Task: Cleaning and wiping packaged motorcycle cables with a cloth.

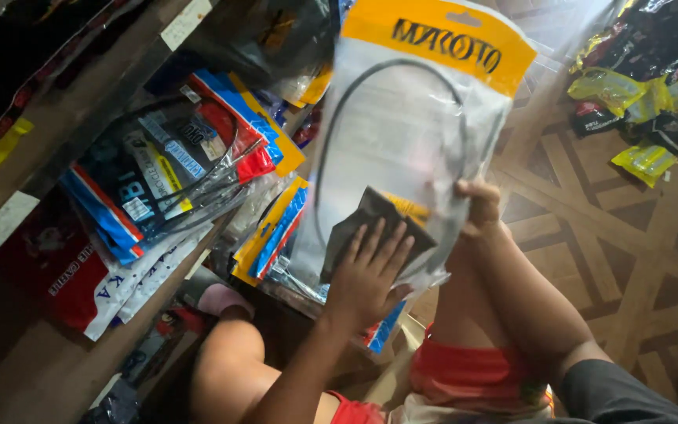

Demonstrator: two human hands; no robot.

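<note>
At centre frame, the left hand (366,271) lies flat with fingers spread, pressing a dark cloth (378,228) against the lower front of a clear plastic packet (402,149); its grip is wide, palm on the cloth, nothing pinched. Right hand (479,208) pinches the packet's lower right edge, grip narrow and holding the packet upright. Packet has a yellow-orange card header at top and a thin black cable (339,118) coiled inside. It is held above the person's knees, in front of red shorts (472,369). To the left, a wooden shelf (80,102) carries a tilted stack of similar flat packets (166,173) in red, blue and yellow, with black cables showing. More blue and yellow packets (276,228) lean just beside the held packet's lower left. At upper right, well apart, yellow and black bags (645,102) lie on a patterned wooden floor (590,228).
</note>
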